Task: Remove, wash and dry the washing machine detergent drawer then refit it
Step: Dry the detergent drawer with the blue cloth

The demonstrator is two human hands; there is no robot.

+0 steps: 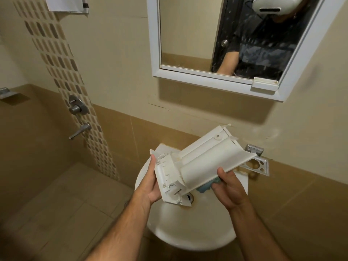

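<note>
Head camera, looking forward and down

One wide-angle view from the person's head, close above the round white ceramic basin (190, 234), facing the beige tiled wall (116, 59) and white-framed mirror (156, 40); edges bend.

A white drawer (199, 162) is held underside up and tilted over a white basin (190, 228) — its front end gripped by the left hand (153, 182), its rounded body pinched by the right hand (228, 187), under which a blue cloth (204, 188) is pressed against the drawer. The drain (189, 197) is partly seen below the drawer's near end, and a metal holder (258, 162) is fixed to the wall behind its far end. A white-framed mirror (222, 40) is mounted above, and a metal tap (79, 130) is set in the mosaic strip at the left — well apart from the basin.
</note>
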